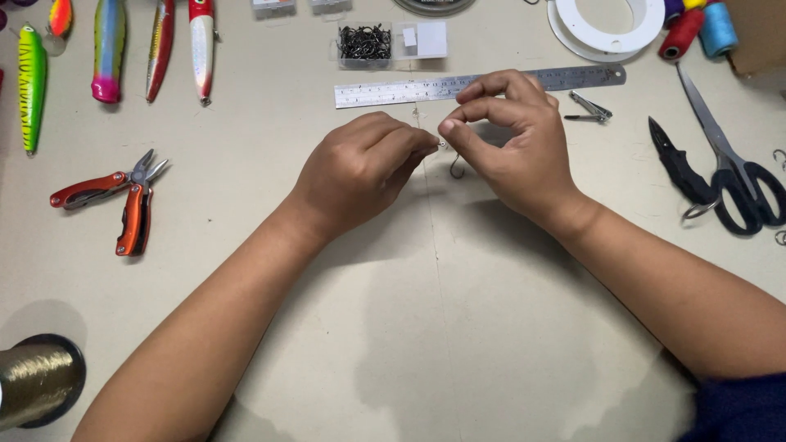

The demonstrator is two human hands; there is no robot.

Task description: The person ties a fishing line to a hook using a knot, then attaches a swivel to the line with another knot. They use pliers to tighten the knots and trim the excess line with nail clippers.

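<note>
Both hands meet over the middle of the beige table [246, 164], just below the steel ruler [479, 83]. The left hand [360, 168] has thumb and forefinger pinched shut at the hook's eye, most likely on line too fine for me to confirm. The right hand [512, 139] is pinched tight on the fishing hook [455, 166] up by its eye, other fingers curled loosely above.

If you're doing this bit yourself, I'd say keep the pinch right at the eye so the hook can't spin, point turned away from your fingertips, and keep both hands close so the line stays snug.

The hook is small, thin dark wire, 1 curved bend dangling below the right thumb, just above the table. Orange pliers [123, 196] sit well off to the left, black scissors [729, 164] well off to the right
</note>
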